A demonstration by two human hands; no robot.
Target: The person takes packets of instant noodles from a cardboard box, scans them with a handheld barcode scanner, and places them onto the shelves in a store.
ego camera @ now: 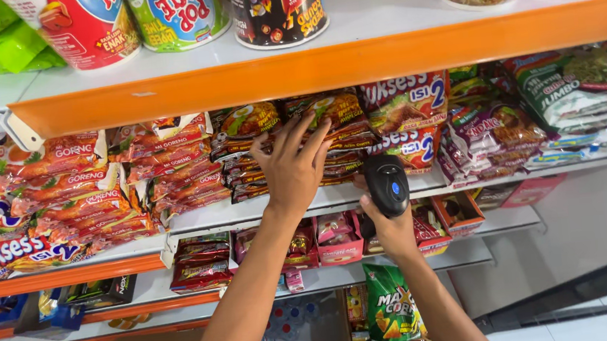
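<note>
While the left hand [294, 165] was spread wide on noodle packs [328, 120], a scanner [387, 186] (black) was gripped by the right hand [392, 230].

Two bare hands, left hand [292, 166] and right hand [391, 232], one black handheld scanner [387, 185], seven instant noodle cups [277, 6] along the top shelf's front edge, four orange shelf edges [323, 65], one green snack bag [389, 304] at the bottom

White shop shelves [377, 8] with orange front edges [323, 68]; pale tiled floor [604, 216] lower right; bright light.
</note>
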